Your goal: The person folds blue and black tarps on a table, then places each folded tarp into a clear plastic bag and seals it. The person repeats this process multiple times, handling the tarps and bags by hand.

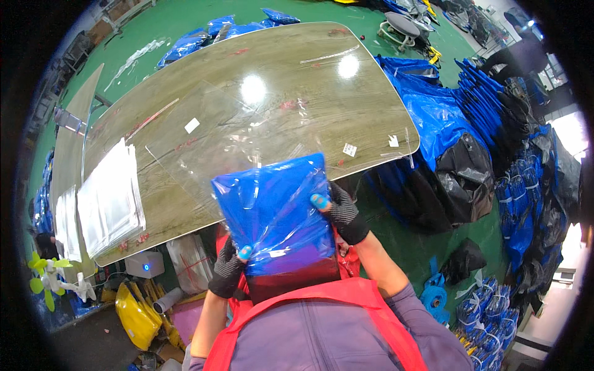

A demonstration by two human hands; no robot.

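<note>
A blue folded item in a clear plastic bag (278, 198) is held up against my body at the near edge of the table. My left hand (230, 269), in a dark knit glove with a blue-tipped thumb, grips its lower left side. On the right side, my right hand (341, 210) pinches the package with its blue-tipped thumb on top and the fingers behind, mostly hidden. The package's lower part looks dark and rests close to my red apron (309, 294). Beyond it, loose clear film (216, 133) lies on the wood-patterned table (346, 86).
A stack of clear plastic bags (111, 191) lies at the table's left end. Small white labels (192, 125) are scattered on top. Large blue and black bags (439, 136) stand at the right, with tied blue bundles (489, 312) below. Yellow packages (137, 315) sit under the table.
</note>
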